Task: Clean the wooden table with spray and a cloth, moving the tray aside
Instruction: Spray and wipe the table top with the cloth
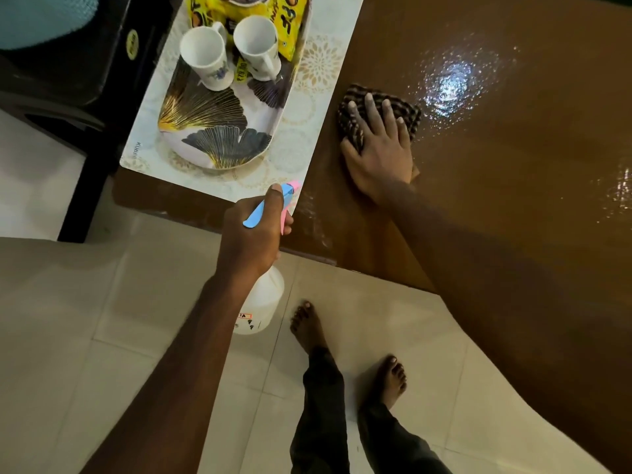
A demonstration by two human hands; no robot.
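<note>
Wooden table (513,200) is filling the right half and upper middle of the frame, its brown top glistening with a wet patch (451,83) of droplets toward the upper right. Pale tiled floor (102,336) is stretching across the lower left, where two bare feet (307,323) are standing. A patterned placemat (318,97) is lying on the table's left end, in the upper middle. The leaf-printed tray (219,145) is sitting on it, carrying two white mugs (205,56) and a yellow snack packet (219,12). Near frame centre, the left hand (249,234) is gripping the spray bottle (263,299) by its neck, fingers curled round it beneath the blue and pink trigger head. The bottle's white body is hanging over the floor beside the table's edge. Right of the placemat, the right hand (379,148) is pressing flat on the striped cloth (403,111), fingers straight and spread, just left of the wet patch.
</note>
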